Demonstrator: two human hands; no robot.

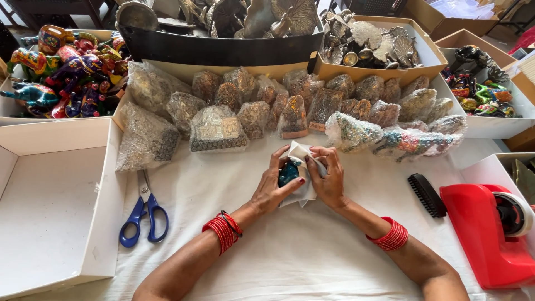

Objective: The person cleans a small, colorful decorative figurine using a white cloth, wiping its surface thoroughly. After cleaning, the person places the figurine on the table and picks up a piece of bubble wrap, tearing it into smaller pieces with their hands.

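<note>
Across the upper middle of the frame a long row of bubble-wrapped figurines (290, 108) lies finished, while the painted ones (61, 67) at upper left look unwrapped. At centre, wrapping seems partway: the left hand (273, 187) grips a small teal figurine (288, 171), glossy and half covered, and the right hand (327, 178) pinches white wrapping paper (304, 153) around it.

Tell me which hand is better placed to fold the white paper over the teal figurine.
Right. The right hand already pinches the white paper at its upper edge, while the left hand cups the teal figurine, so it is probably busy steadying it.
</note>
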